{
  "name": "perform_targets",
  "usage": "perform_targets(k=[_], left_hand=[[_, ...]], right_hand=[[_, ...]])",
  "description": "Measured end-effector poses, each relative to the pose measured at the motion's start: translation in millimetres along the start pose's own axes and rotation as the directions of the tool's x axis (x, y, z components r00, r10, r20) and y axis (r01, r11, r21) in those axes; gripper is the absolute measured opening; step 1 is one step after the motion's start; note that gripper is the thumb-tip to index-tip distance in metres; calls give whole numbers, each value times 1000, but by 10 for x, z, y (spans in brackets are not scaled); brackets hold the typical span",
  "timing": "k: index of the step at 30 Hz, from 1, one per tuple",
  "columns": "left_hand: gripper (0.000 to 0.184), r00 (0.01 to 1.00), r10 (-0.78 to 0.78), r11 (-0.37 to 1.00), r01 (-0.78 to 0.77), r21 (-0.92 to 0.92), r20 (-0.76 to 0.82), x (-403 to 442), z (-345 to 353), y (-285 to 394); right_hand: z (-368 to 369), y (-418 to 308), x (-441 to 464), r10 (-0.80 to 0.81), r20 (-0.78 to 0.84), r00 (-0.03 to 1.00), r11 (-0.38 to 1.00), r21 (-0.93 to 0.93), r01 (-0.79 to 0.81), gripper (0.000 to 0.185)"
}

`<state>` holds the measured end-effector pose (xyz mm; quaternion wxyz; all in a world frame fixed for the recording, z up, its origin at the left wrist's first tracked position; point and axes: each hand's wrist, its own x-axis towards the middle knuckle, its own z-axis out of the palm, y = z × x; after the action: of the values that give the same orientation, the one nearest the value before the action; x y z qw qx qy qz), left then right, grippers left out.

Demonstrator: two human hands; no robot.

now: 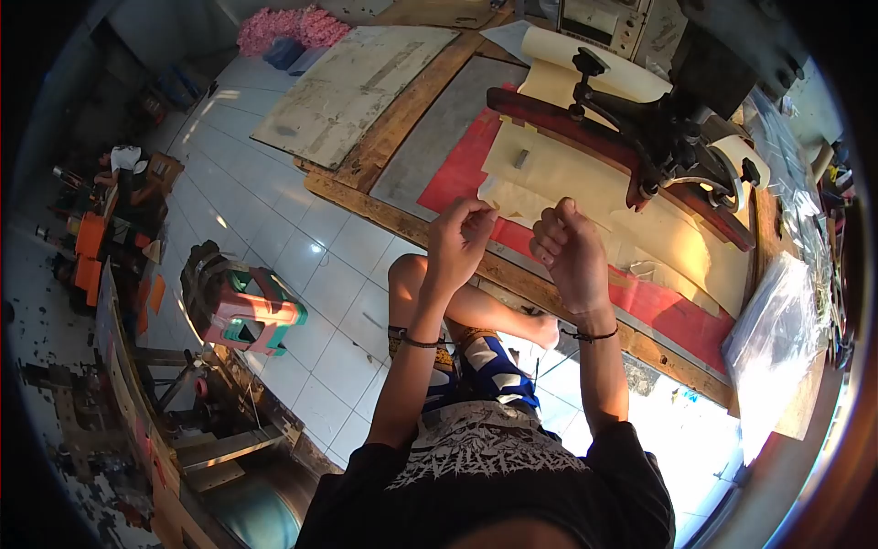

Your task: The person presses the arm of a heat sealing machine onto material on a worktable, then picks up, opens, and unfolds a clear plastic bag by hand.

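Observation:
My left hand (460, 240) is raised over the front edge of the wooden workbench (512, 277), its fingers pinched together; whatever it may hold is too small to name. To its right is my right hand (572, 249), fingers curled in and thumb up, also too small a view to tell what it holds. The hands are apart. Behind them lies a cream sheet (549, 174) on a red sheet (457, 166), with a small metal piece (521, 159) on top. A black clamp-like machine (654, 137) with dark red bars stands over the sheets.
A red and green stool (251, 311) stands on the tiled floor at left. Clear plastic sheeting (777, 320) hangs at the bench's right end. A worn board (352, 91) lies at the back left. Another person (126, 163) is far left.

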<state>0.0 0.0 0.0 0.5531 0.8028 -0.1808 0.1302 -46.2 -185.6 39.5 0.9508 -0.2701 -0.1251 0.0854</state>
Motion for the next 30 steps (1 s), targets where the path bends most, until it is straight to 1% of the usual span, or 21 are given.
perform_targets(k=[2, 4, 5, 6, 8, 9, 11, 12, 13, 15, 16, 18, 19, 20, 21, 22, 23, 24, 27, 28, 30], left_hand=[[16, 999, -46, 998, 47, -51, 21, 12, 65, -61], [14, 999, -40, 968, 30, -250, -33, 24, -17, -31], [14, 997, -57, 937, 35, -348, -52, 21, -11, -27], [13, 996, -52, 931, 24, -363, -66, 2, -18, -5], [12, 996, -33, 917, -5, -399, -87, 9, -12, 42], [12, 997, 43, 960, -59, -273, -67, 2, -25, 65], [11, 982, 188, 982, -188, -16, -4, -42, -75, 94], [15, 962, 274, 960, -275, 51, 15, -70, -49, 71], [17, 948, 317, 940, -318, 124, 28, -127, -19, 114], [22, 909, 411, 870, -413, 269, 66, -184, 18, 220], [29, 909, 396, 847, -416, 330, 129, -218, 33, 231], [30, 925, 361, 841, -378, 386, 120, -235, 45, 316], [31, 932, 343, 836, -359, 414, 116, -243, 48, 355], [34, 936, 337, 839, -348, 417, 104, -240, 71, 325], [33, 926, 351, 831, -377, 409, 139, -219, 67, 306], [32, 915, 366, 822, -404, 401, 171, -193, 51, 288], [31, 903, 377, 813, -428, 395, 205, -178, 28, 267], [31, 907, 353, 808, -419, 415, 230, -147, 11, 249], [31, 897, 422, 769, -429, 474, 127, 63, -44, 240], [34, 888, 449, 771, -443, 458, 103, 123, -42, 191], [36, 919, 365, 784, -388, 485, 147, 130, -22, 81]], right_hand=[[-20, -45, -75, -48, -141, 989, 986, -166, 24, 20], [249, -119, -229, -137, -160, 978, 888, -457, 49, 18], [325, -194, -334, -176, -176, 969, 811, -584, 41, 18], [341, -264, -456, -207, -177, 962, 756, -653, 42, 13], [376, -437, -709, -296, -136, 946, 484, -874, 26, 13], [369, -519, -843, -337, -106, 935, 323, -946, 9, 15], [290, -676, -1148, -401, -82, 912, 46, -997, -69, 19], [245, -734, -1307, -465, -139, 874, 20, -989, -146, 18], [248, -768, -1453, -554, -172, 815, -115, -953, -280, 18], [-85, -817, -1763, -675, -17, 738, -359, -866, -349, 18], [-142, -809, -1816, -687, -1, 726, -400, -834, -379, 17], [-195, -796, -1943, -707, 27, 707, -474, -760, -445, 17], [-185, -781, -1906, -743, -31, 668, -323, -858, -400, 16], [-193, -769, -1866, -722, -18, 692, -420, -784, -458, 17], [-182, -755, -1810, -698, -6, 716, -510, -698, -504, 18], [-100, -697, -1727, -709, 3, 705, -557, -614, -559, 18], [-118, -704, -1732, -718, 3, 696, -546, -624, -560, 18], [-157, -708, -1745, -725, 5, 689, -535, -634, -559, 18], [-149, -687, -1748, -728, 36, 684, -535, -655, -534, 17], [-141, -679, -1757, -729, 39, 683, -533, -658, -531, 17], [-137, -674, -1779, -724, 50, 688, -542, -657, -523, 18]])
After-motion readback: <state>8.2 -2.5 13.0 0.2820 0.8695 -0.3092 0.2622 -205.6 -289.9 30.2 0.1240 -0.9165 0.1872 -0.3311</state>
